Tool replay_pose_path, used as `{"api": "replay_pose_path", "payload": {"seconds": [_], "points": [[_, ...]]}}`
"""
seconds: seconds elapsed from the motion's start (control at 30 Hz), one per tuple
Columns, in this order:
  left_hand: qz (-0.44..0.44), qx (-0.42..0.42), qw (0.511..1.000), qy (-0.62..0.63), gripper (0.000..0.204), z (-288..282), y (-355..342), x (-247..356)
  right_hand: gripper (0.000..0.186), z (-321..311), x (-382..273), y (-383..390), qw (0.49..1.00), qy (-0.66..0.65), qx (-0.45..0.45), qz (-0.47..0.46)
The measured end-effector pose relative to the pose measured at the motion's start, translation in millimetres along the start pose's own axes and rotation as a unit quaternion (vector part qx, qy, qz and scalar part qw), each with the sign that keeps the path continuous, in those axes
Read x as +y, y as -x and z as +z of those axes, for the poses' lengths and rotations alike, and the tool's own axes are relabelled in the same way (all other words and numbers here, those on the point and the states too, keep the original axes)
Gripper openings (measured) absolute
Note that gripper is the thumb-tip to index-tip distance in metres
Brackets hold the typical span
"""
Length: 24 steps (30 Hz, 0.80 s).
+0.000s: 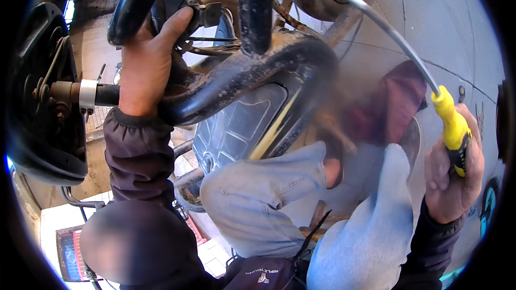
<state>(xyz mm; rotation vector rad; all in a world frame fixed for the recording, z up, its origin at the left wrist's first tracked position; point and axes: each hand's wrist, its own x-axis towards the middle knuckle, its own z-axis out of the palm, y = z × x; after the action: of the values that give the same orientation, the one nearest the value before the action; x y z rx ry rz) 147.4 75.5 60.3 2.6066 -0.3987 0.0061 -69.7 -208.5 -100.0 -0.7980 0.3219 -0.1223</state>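
Note:
My right hand (454,166) is closed around the yellow-and-black handle of a screwdriver (451,118), whose long metal shaft runs up and to the left past the top edge. At the upper left, my left hand (145,67) reaches in among thick black tubes, its thumb pressed on a small black bracket-like part (183,2). The rest of its fingers are hidden behind the wrist and the tubes. Just right of that wrist is a bent black tube (236,78) with worn, dirty paint. The screwdriver's tip is out of view.
A large black housing (45,96) hangs at the left on a shaft with a silver clamp (87,96). Below the bent tube is a dark ribbed panel (242,123). My jeans-covered knees are bent in the middle. Dark red cloth (395,99) lies over the grey floor (457,37).

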Motion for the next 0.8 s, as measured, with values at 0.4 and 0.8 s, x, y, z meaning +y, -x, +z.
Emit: {"api": "replay_pose_path", "payload": {"seconds": [0.4, 0.8], "points": [[-0.011, 0.000, 1.000, -0.006, 0.043, 1, 0, 1, 0.043, 37, 0, -60, 0.992, 0.100, -0.055, 0.058], [-0.022, -0.003, 1.000, -0.006, 0.040, 1, 0, 8, 0.037, 88, 31, -95, 0.980, 0.013, -0.174, 0.090]]}}
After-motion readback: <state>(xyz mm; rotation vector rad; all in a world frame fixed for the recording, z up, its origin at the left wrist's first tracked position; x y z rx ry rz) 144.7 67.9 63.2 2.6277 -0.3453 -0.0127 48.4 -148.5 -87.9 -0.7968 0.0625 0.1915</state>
